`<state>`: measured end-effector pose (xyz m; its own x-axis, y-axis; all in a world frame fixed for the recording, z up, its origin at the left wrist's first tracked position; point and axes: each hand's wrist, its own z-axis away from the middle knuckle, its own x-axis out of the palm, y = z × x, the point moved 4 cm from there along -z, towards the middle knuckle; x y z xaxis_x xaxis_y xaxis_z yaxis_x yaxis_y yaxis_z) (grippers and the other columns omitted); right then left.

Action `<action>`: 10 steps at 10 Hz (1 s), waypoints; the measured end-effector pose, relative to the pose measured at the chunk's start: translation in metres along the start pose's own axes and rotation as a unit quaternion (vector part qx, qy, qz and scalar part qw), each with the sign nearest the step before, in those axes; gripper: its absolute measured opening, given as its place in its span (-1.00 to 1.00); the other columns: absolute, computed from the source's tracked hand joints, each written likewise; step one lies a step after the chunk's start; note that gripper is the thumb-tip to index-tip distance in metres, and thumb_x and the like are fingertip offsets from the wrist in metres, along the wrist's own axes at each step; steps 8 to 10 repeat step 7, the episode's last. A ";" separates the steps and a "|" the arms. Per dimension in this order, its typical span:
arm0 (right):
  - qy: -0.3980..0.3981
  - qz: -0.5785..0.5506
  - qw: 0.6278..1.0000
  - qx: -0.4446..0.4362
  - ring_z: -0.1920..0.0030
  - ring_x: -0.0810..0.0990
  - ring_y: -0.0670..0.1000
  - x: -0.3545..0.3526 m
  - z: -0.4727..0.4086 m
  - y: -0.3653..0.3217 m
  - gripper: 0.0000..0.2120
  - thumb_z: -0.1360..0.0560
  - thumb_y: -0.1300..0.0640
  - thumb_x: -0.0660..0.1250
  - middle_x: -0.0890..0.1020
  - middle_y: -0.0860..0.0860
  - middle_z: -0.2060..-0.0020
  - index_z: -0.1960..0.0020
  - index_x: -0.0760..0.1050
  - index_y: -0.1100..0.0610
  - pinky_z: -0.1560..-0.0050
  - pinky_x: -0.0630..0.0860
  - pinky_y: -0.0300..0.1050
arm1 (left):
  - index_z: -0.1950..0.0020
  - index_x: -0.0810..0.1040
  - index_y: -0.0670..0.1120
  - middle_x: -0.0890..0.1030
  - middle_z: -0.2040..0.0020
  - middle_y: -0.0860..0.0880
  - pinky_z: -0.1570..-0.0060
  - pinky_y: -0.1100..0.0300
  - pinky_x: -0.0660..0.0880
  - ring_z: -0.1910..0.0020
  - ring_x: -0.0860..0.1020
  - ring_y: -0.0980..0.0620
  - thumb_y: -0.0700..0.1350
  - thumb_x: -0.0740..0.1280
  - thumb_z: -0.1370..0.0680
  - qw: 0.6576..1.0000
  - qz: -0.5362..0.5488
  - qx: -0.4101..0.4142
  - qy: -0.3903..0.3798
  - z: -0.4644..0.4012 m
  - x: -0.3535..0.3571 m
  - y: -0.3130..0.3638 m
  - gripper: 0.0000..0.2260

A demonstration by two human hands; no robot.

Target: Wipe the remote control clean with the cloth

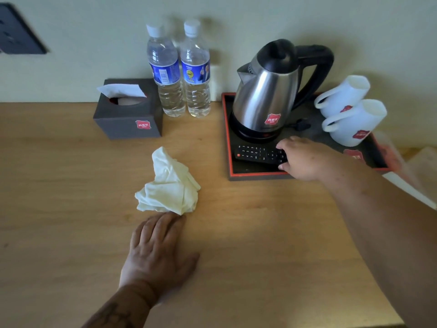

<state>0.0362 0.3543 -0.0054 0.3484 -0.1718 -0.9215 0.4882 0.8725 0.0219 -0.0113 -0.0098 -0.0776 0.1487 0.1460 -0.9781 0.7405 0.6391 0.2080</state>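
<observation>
A black remote control (256, 153) lies in the front of a dark tray with a red rim (229, 138), its buttons facing up. My right hand (305, 159) covers the remote's right end, fingers and thumb closing around it. A crumpled white cloth (169, 185) sits on the wooden table to the left of the tray. My left hand (158, 249) lies flat on the table just in front of the cloth, fingertips touching its near edge, holding nothing.
A steel kettle (269, 91) on its base stands in the tray behind the remote, with two white mugs (350, 112) at the tray's right. Two water bottles (179, 72) and a dark tissue box (128, 112) stand by the wall. The table edge runs at the right.
</observation>
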 end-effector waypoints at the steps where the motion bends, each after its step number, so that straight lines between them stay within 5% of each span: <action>1: -0.005 0.005 1.000 -0.004 -0.37 0.37 0.10 -0.001 -0.003 -0.004 -0.43 -0.54 -0.02 0.37 0.39 0.02 -0.36 -0.49 0.27 0.01 -0.24 0.39 0.03 | -0.37 0.52 -0.05 0.52 -0.31 -0.05 -0.34 -0.13 0.31 -0.31 0.46 -0.18 0.36 0.28 -0.37 1.000 0.000 -0.003 -0.001 0.000 -0.001 0.000 -0.29; 6: -0.051 0.011 0.999 0.005 -0.39 0.40 0.12 0.003 -0.018 -0.010 -0.38 -0.53 0.05 0.38 0.34 0.05 -0.46 -0.54 0.24 -0.02 -0.34 0.37 -0.04 | -0.38 0.52 -0.04 0.52 -0.32 -0.05 -0.37 -0.08 0.26 -0.31 0.45 -0.15 0.38 0.31 -0.36 1.000 0.000 0.013 0.026 0.002 0.002 -0.002 -0.28; 7: 0.007 -0.021 1.000 0.010 -0.41 0.38 0.13 0.001 -0.012 -0.013 -0.40 -0.56 0.10 0.30 0.31 0.05 -0.49 -0.56 0.19 -0.04 -0.33 0.39 -0.02 | -0.38 0.51 -0.03 0.51 -0.33 -0.03 -0.37 -0.07 0.25 -0.32 0.45 -0.14 0.38 0.32 -0.34 1.000 0.016 -0.004 0.009 0.001 0.002 -0.001 -0.27; 10: 0.007 -0.021 1.000 0.010 -0.41 0.38 0.13 0.001 -0.012 -0.013 -0.40 -0.56 0.10 0.30 0.31 0.05 -0.49 -0.56 0.19 -0.04 -0.33 0.39 -0.02 | -0.38 0.51 -0.03 0.51 -0.33 -0.03 -0.37 -0.07 0.25 -0.32 0.45 -0.14 0.38 0.32 -0.34 1.000 0.016 -0.004 0.009 0.001 0.002 -0.001 -0.27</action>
